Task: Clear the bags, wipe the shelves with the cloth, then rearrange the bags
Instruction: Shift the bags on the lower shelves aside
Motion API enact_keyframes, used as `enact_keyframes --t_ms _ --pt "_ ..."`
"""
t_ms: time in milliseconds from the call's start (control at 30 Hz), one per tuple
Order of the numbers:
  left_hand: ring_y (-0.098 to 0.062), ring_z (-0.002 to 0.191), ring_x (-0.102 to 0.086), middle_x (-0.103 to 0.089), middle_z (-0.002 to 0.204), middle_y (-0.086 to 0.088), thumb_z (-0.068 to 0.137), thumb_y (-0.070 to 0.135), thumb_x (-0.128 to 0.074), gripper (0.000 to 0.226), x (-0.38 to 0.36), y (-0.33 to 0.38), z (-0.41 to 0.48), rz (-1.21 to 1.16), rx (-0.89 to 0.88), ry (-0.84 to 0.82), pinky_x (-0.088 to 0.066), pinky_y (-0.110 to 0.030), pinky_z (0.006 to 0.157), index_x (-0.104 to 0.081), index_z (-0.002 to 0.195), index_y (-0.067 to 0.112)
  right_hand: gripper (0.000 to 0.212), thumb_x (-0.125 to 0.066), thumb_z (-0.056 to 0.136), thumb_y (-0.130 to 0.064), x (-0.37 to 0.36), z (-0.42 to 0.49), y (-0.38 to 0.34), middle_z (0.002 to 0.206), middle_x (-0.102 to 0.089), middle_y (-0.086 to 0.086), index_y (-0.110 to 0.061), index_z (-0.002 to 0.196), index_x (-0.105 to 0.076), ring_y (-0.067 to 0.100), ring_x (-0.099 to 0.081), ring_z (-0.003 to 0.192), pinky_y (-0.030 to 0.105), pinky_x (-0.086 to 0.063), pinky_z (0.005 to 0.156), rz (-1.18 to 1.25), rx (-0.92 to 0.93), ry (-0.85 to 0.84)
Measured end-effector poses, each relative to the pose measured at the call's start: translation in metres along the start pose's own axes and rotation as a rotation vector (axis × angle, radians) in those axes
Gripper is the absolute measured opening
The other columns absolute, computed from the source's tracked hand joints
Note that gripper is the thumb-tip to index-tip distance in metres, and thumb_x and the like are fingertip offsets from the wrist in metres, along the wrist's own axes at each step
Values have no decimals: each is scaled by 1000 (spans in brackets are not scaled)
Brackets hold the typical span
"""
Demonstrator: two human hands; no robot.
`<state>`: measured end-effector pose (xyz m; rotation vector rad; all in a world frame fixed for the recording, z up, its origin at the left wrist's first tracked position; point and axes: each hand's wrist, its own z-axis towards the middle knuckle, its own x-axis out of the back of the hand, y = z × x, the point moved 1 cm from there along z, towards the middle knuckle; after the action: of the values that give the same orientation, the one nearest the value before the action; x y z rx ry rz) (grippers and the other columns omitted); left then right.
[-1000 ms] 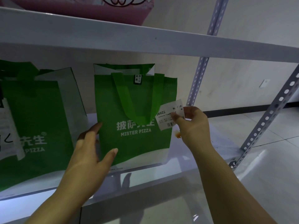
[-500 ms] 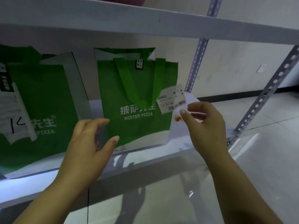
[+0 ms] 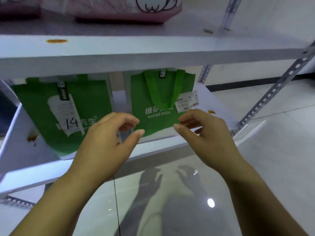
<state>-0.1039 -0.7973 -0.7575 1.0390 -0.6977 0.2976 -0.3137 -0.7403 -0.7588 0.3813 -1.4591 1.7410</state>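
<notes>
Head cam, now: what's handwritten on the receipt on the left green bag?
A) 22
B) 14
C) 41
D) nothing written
B: the white receipt hanging down the front of the left green bag carries a large black handwritten "14" near its lower end.

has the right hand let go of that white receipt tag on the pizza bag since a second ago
Yes. The right hand has dropped below the receipt tag, no longer pinching it.

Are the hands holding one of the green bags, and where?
No, nothing is held. The left hand and right hand hang open, fingers curled, in front of the right green bag on the shelf.
</notes>
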Motion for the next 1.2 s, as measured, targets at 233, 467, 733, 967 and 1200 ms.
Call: enact_keyframes --t_ms 233,467,733,967,1200 --pt "6 84 -58 -65 84 20 76 43 -62 14 99 98 13 -97 64 -10 -46 -11 67 -64 89 36 20 -63 81 -42 93 13 -110 86 -67 -17 -28 95 -66 -4 -61 82 9 -48 70 35 21 -45" --pt "5 80 -60 -65 80 20 78 41 -63 8 204 216 45 -108 80 1 -49 -16 62 -64 85 37 15 -62 80 -41 201 36 -219 81 -65 -22 -33 92 -62 -8 -60 84 4 -45 71 103 63 -37" --pt "10 80 -58 -62 77 25 77 45 -57 6 300 354 78 -30 50 25 -44 -11 62 -61 80 41 16 -56 78 -48 329 69 -315 81 -62 -24 -37 90 -59 -8 -59 85 10 -50 69 121 151 -51" --pt "16 81 -54 -61 76 24 80 44 -59 3 349 451 84 56 20 145 -40 -6 54 -59 80 41 19 -56 79 -48 423 87 -366 79 -61 -25 -35 91 -59 -8 -59 82 10 -48 65 138 276 -26" --pt "12 79 -57 -62 72 22 77 46 -57 9 371 506 72 78 -53 230 -40 -13 60 -61 77 37 15 -59 81 -43 482 71 -383 79 -62 -23 -33 92 -59 -10 -59 81 9 -45 63 109 330 42"
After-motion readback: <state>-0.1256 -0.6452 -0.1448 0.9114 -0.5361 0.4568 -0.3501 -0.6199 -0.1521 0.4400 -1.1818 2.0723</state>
